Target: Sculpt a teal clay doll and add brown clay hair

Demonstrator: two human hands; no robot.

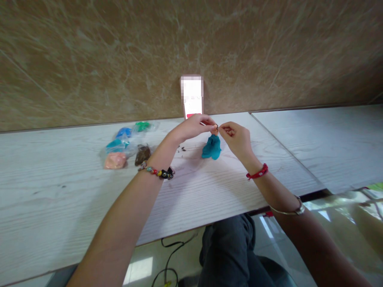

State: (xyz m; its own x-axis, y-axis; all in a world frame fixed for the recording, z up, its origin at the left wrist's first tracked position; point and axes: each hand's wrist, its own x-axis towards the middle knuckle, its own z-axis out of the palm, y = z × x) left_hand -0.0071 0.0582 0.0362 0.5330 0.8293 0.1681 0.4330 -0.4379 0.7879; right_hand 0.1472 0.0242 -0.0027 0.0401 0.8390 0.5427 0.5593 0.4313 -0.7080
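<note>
On the white wood-grain table stands a small clay figure with a wide teal lower part and a peach-coloured top bearing a dark bit. My left hand reaches in from the left, its fingers closed around the peach top. From the other side, my right hand pinches thumb and forefinger at the dark brown clay on that top. The fingertips cover part of it. Several tiny dark crumbs lie left of the figure.
Left of my arm lie clear bags of clay: peach, light blue, blue, green and brown. A lit phone leans on the marbled wall behind. Below the table edge, a black cable trails on the floor.
</note>
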